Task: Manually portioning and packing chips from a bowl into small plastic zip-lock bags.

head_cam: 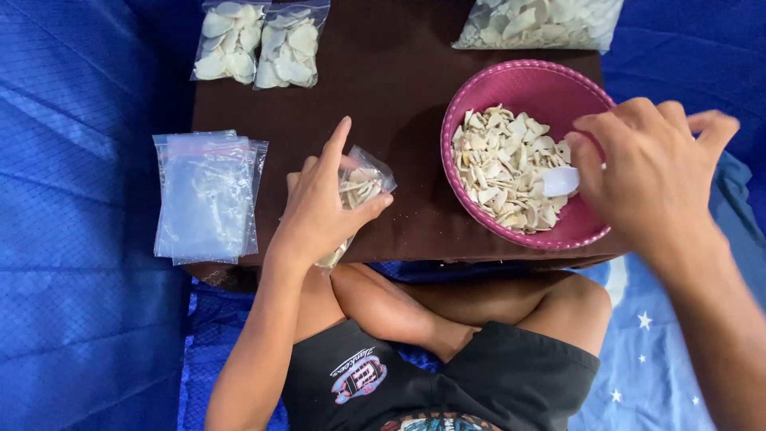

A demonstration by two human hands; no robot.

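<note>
Crossed legs (447,311) below desk (399,72). Left hand (319,207) grips part-filled bag (363,185); right hand (646,172) pinches white scoop (560,180) in pink bowl (550,88). Advice: keep bag mouth open, level scoop.

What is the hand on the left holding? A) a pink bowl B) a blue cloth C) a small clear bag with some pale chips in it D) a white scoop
C: the left hand grips a small clear bag partly filled with pale chips, while the right hand holds the white scoop over the pink bowl.
</note>
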